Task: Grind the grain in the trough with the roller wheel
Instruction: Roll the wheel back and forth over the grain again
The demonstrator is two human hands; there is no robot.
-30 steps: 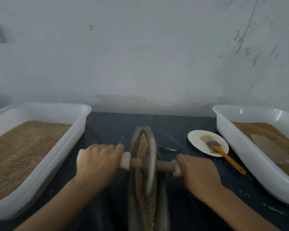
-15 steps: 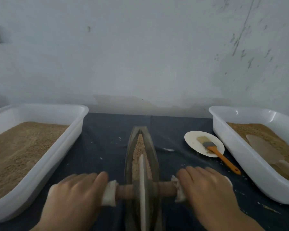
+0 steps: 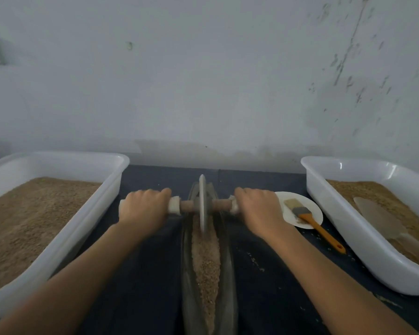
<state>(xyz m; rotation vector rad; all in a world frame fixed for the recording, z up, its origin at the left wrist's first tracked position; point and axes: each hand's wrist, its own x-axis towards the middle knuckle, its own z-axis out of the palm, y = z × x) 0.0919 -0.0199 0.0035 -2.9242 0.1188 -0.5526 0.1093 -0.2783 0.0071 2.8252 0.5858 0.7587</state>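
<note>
A long boat-shaped metal trough [image 3: 229, 259] runs away from me down the middle of the dark table, with a strip of brown grain [image 3: 206, 259] along its bottom. The thin metal roller wheel [image 3: 202, 204] stands upright at the trough's far end, on a wooden axle with white cloth wrapped round both handles. My left hand [image 3: 143, 209] grips the left handle and my right hand [image 3: 260, 210] grips the right one. Both arms are stretched forward.
A large white tub [image 3: 87, 221] full of grain stands to the left. A second white tub [image 3: 348, 235] to the right holds grain and a pale scoop [image 3: 382, 218]. Between it and the trough a small white plate [image 3: 310, 220] carries an orange-handled brush [image 3: 312, 218]. Loose grains dot the table.
Both hands have pushed the roller wheel from the near part of the trough out to its far end, after drawing it toward me half a second earlier.
</note>
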